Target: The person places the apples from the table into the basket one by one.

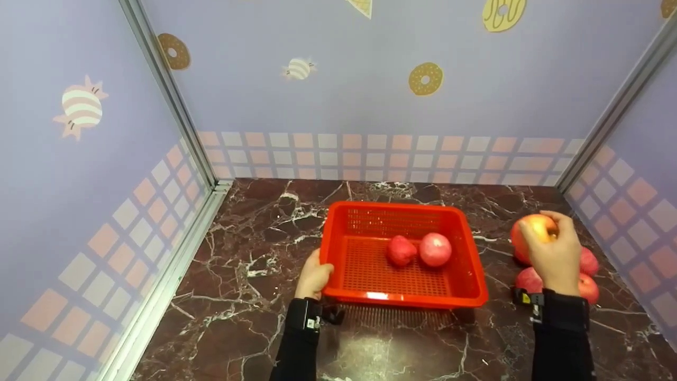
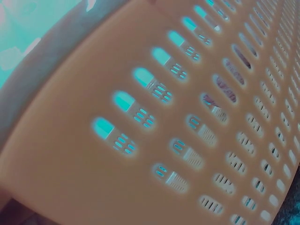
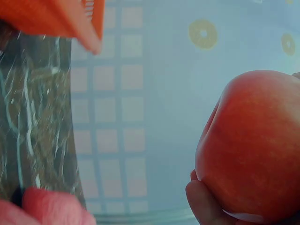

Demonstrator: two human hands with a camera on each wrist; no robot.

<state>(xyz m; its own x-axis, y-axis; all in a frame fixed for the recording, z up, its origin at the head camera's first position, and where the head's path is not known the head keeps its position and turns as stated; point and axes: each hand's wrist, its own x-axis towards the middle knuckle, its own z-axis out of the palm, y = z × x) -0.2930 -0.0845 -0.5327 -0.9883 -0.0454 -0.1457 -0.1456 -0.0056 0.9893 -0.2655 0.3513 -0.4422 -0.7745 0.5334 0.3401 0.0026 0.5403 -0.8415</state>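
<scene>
Marbled tabletop, red basket, red fruits

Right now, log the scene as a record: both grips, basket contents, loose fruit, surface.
left grip: holds the red basket by its left side
right grip: holds up an apple, right of the basket
basket contents: darker red fruit on the left, paler pink-red fruit on the right
loose fruit: several, right of the basket, partly hidden; count unclear
surface: dark marbled table
</scene>
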